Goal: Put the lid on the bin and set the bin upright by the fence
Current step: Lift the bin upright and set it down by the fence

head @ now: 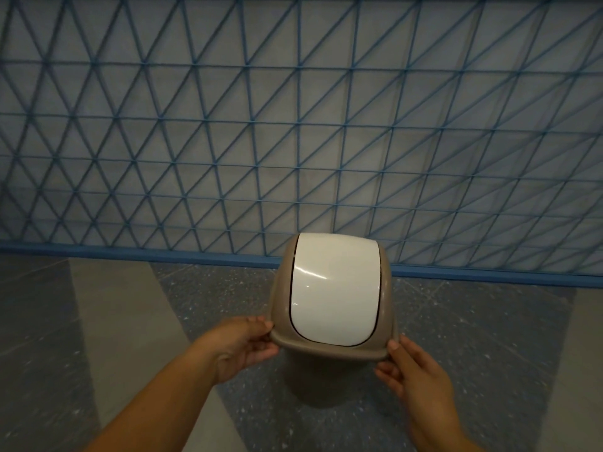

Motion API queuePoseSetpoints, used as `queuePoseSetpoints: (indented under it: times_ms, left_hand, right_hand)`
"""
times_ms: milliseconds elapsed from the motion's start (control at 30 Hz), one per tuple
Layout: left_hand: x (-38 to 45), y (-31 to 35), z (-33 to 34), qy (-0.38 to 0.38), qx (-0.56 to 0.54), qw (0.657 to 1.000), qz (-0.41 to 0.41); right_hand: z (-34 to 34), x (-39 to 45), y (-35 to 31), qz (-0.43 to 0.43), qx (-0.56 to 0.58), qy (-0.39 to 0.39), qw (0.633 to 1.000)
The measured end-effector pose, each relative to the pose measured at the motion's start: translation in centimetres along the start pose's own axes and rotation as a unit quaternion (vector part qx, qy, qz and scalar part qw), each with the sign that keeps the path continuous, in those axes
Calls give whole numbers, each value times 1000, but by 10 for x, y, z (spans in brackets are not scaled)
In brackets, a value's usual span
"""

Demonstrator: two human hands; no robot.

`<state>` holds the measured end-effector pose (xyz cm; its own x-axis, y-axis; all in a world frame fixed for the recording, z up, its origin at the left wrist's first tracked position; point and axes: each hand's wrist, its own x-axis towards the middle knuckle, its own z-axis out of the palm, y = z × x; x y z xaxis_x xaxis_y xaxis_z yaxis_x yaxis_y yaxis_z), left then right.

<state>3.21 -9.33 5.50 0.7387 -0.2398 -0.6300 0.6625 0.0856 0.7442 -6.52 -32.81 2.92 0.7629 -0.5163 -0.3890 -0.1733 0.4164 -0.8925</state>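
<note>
A taupe bin [318,376] stands upright on the floor just in front of the blue fence [293,141]. Its taupe domed lid [280,308] with a white swing flap [336,288] sits on top of the bin. My left hand [243,347] grips the lid's near-left rim with fingers and thumb. My right hand [411,370] holds the near-right rim the same way. The lid hides most of the bin body; only its dark lower part shows below the rim.
The fence is a blue metal lattice with a blue base rail [130,252] running across the view. The floor has pale grey tiles [49,337] at the left and dark speckled tiles [473,321] under and to the right of the bin.
</note>
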Motion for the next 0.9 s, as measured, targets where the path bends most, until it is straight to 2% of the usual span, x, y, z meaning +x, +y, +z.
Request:
queuePoseSetpoints:
  times_ms: [333,600,900]
  left_hand:
    - [48,23,58,15,7,1000,27]
    - [107,56,88,66,-23,995,64]
    - [131,71,98,90,-46,991,84]
  right_hand:
    - [-5,72,-30,-56,5,25,998]
    - [21,142,-55,-49,20,24,998]
    - [35,170,-66,-34,25,25,999]
